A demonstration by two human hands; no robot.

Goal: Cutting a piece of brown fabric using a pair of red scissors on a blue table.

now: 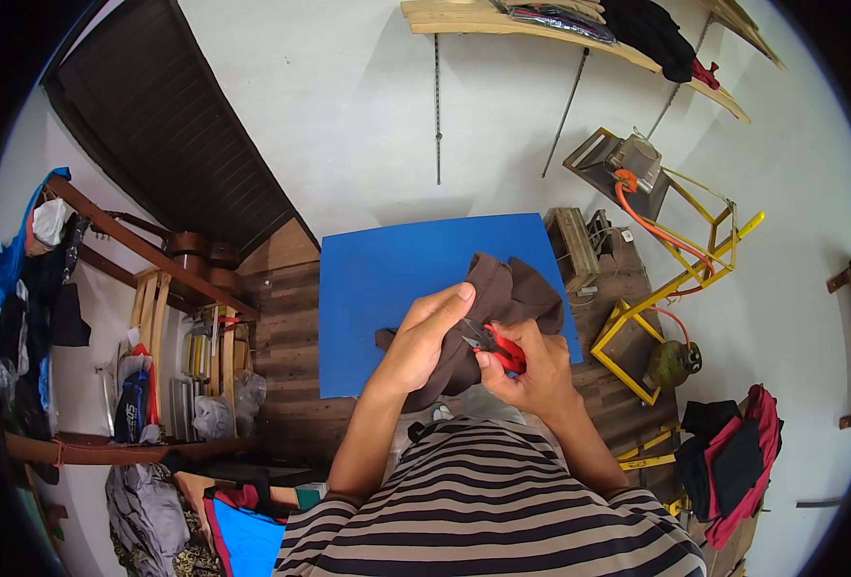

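Brown fabric [517,288] is bunched above a blue board [368,269], partly lying over it. My left hand [425,337] pinches the fabric along a folded edge, thumb on top. My right hand [531,375] is closed on small red-handled snips [502,347], whose dark metal blades touch the fabric just right of my left thumb. Whether the blade tips are around a thread is too small to tell.
Yellow metal frames [675,291] and a green gas cylinder [666,365] stand at right, with folded clothes [733,452] below. Wooden racks [156,250] with garments and bags line the left. A shelf [541,29] holds cloth on the wall.
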